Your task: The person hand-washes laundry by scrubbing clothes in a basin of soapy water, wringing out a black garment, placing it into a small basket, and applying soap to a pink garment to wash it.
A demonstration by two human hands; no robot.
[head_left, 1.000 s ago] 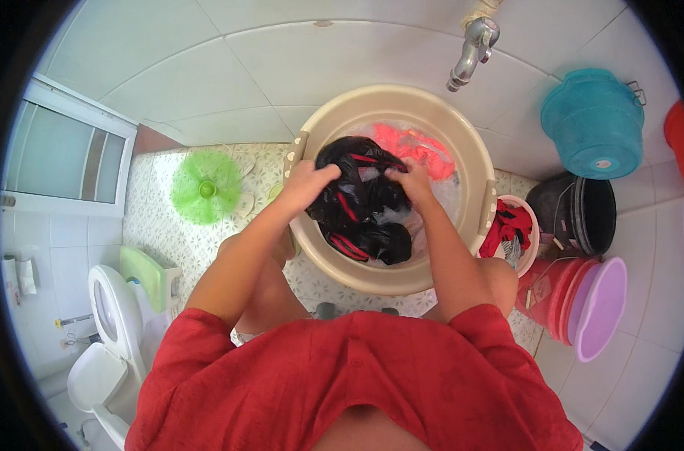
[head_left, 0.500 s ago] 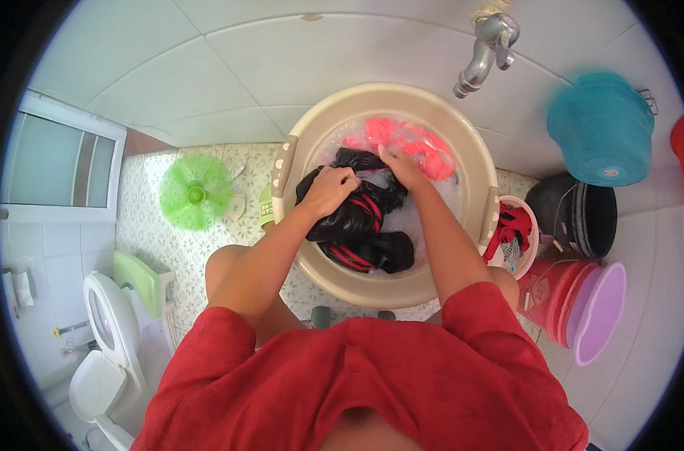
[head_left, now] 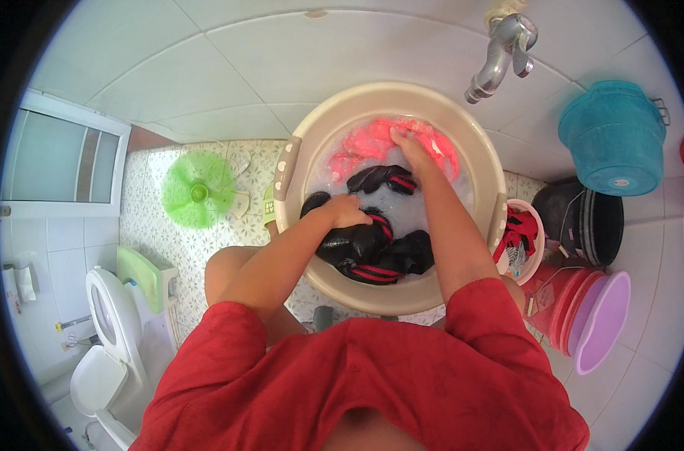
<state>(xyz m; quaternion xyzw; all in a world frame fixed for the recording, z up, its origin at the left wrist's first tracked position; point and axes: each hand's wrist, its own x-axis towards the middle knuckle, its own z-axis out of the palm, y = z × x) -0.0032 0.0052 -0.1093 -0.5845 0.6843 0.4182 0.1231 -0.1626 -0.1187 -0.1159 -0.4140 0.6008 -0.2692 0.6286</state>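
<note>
A large beige basin [head_left: 300, 259] holds soapy water and wet clothes. My left hand [head_left: 346, 211] is closed on a shiny black garment with red stripes [head_left: 349, 244] in the near left of the basin. Part of the black cloth pokes up from the suds farther back. At the far side floats a bright pink garment [head_left: 368, 143]. My right hand [head_left: 411, 152] is closed on its upper part, with the fingertips partly hidden in the cloth.
A chrome tap [head_left: 500, 56] juts from the wall above the basin's far right. At right stand a small pink tub [head_left: 536, 252] of clothes, black buckets [head_left: 571, 218], stacked red and purple tubs [head_left: 597, 323] and a hanging teal bucket [head_left: 612, 139]. A green fan [head_left: 199, 193] stands left.
My right hand has moved from beside the black garment onto the pink one. My left hand has shifted slightly toward me and right. The black garment has spread lower in the water.
</note>
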